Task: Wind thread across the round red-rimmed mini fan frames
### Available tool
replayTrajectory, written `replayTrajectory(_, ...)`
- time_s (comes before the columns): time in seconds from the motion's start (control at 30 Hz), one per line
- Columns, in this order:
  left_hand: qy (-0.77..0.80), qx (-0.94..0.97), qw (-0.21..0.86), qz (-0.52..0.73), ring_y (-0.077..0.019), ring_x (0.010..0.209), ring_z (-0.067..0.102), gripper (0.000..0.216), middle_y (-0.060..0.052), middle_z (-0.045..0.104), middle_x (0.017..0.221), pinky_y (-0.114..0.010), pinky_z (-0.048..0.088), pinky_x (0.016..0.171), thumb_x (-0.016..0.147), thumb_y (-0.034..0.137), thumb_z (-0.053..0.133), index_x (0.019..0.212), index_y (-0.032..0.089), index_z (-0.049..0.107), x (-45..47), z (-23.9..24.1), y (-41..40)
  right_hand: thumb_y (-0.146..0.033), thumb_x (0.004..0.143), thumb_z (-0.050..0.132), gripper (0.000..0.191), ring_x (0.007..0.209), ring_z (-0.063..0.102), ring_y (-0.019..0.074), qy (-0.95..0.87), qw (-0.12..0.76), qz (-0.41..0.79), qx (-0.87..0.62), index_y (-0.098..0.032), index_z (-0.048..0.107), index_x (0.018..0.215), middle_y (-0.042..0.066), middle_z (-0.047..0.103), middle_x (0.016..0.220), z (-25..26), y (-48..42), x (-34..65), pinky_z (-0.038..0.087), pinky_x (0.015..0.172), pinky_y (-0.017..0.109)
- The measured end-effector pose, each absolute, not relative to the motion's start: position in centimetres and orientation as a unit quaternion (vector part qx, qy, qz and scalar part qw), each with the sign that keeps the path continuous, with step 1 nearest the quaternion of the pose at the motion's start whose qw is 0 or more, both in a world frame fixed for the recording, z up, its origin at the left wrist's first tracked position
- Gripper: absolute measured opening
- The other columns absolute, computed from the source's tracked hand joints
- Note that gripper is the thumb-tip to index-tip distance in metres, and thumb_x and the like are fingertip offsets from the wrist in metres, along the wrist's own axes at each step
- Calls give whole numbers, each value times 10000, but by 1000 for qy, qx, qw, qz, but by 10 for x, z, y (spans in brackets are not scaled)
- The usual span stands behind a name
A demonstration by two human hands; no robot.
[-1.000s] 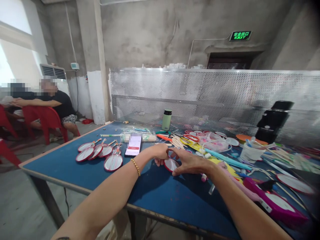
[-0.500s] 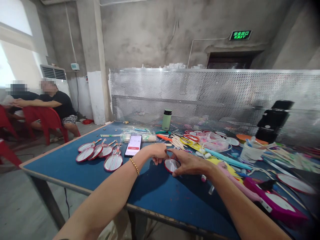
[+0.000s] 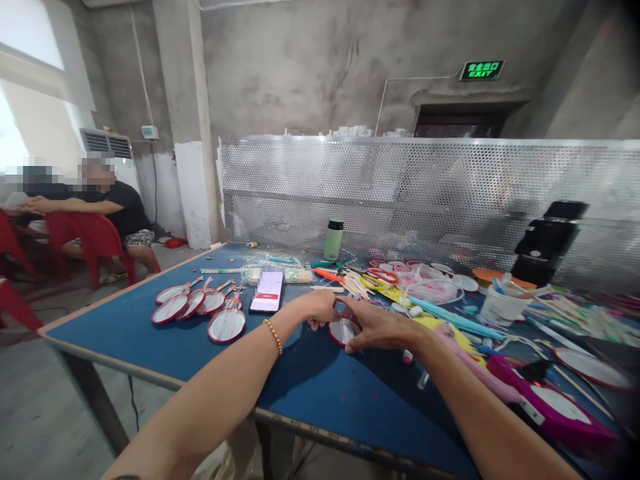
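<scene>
A round white disc with a red rim (image 3: 342, 331) lies on the blue table in front of me. My right hand (image 3: 376, 325) spans it, thumb at its near edge and fingers by the far edge. My left hand (image 3: 321, 308), with a gold bead bracelet (image 3: 273, 337) at the wrist, is curled at the disc's far left side. Its fingers are closed, and whatever they pinch is hidden. The fingertips of both hands come close together above the disc. Left of my arm lie several similar red-rimmed discs with sticks (image 3: 227, 327).
A phone (image 3: 267, 291) lies behind my left forearm, with a green bottle (image 3: 333, 240) farther back. Scissors (image 3: 384, 274), a white cup of tools (image 3: 503, 305), a pink glue gun (image 3: 470, 363) and a magenta device (image 3: 555, 403) crowd the right. A perforated metal panel (image 3: 310, 180) stands behind.
My left forearm and wrist have shifted slightly to the right. The right hand and the disc look the same.
</scene>
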State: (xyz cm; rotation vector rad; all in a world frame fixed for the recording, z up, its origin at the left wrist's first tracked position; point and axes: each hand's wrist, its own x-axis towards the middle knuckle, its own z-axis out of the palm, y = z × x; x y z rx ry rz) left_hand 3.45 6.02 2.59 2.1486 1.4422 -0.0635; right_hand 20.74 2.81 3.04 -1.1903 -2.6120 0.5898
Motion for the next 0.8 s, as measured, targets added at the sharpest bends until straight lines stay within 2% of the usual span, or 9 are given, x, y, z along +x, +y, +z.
replayTrajectory(0.1, 538, 797, 274, -26, -188, 901, 665, 299, -80, 660, 1097, -370, 584, 777, 971, 360, 598, 1170, 138, 619, 35, 24, 62, -227, 626, 823, 777, 1205, 555, 286, -890, 109, 199, -395, -222, 535, 1348, 75, 602, 1332, 29, 30, 209, 425, 1030, 392)
replayTrajectory(0.23, 534, 799, 275, -17, -181, 877, 666, 298, -76, 663, 1076, -359, 585, 759, 974, 365, 594, 1163, 137, 620, 36, 17, 66, -262, 623, 851, 810, 1195, 572, 290, -892, 112, 198, -391, -218, 529, 1365, 80, 607, 1334, 25, 33, 209, 437, 1027, 403)
replayTrajectory(0.3, 530, 803, 274, -7, -164, 822, 665, 287, -64, 671, 1021, -334, 585, 720, 976, 371, 590, 1130, 132, 628, 36, 13, 69, -270, 607, 869, 826, 1201, 574, 283, -893, 117, 195, -388, -223, 538, 1363, 72, 610, 1337, 23, 33, 209, 442, 1030, 395)
replayTrajectory(0.4, 519, 809, 274, 18, -118, 652, 637, 273, -17, 669, 827, -270, 560, 609, 979, 385, 585, 988, 120, 648, 33, 12, 71, -266, 575, 889, 760, 1161, 605, 272, -894, 139, 183, -385, -247, 619, 1285, 46, 656, 1271, 27, 30, 212, 478, 996, 373)
replayTrajectory(0.47, 511, 814, 272, 52, -104, 526, 600, 298, 13, 639, 669, -245, 523, 534, 979, 376, 574, 841, 121, 639, 29, 16, 71, -316, 592, 888, 688, 1087, 637, 276, -885, 179, 163, -397, -235, 661, 1236, 65, 684, 1206, 37, 29, 221, 513, 939, 384)
replayTrajectory(0.53, 506, 816, 254, 116, -107, 434, 564, 334, 19, 603, 557, -236, 471, 482, 973, 325, 544, 703, 135, 598, 26, 23, 71, -428, 689, 831, 613, 991, 659, 270, -863, 250, 132, -419, -209, 665, 1236, 106, 686, 1179, 52, 28, 234, 538, 869, 409)
replayTrajectory(0.63, 488, 813, 208, 242, -101, 404, 537, 349, 3, 602, 540, -224, 404, 472, 949, 228, 471, 612, 161, 534, 26, 33, 69, -480, 888, 621, 440, 958, 658, 227, -803, 390, 83, -443, -190, 666, 1215, 116, 693, 1151, 77, 28, 259, 536, 855, 395)
replayTrajectory(0.7, 467, 806, 182, 315, -94, 428, 534, 326, 5, 617, 564, -213, 381, 491, 934, 200, 450, 618, 169, 526, 28, 38, 65, -509, 890, 604, 417, 833, 659, 207, -767, 452, 62, -450, -164, 708, 1099, 103, 725, 983, 92, 25, 272, 542, 773, 372)
replayTrajectory(0.8, 438, 789, 154, 403, -94, 464, 524, 286, 19, 605, 561, -207, 360, 516, 922, 193, 454, 651, 177, 542, 32, 45, 57, -526, 860, 629, 407, 699, 630, 171, -739, 503, 50, -445, -152, 729, 986, 75, 720, 842, 105, 14, 283, 525, 659, 320)
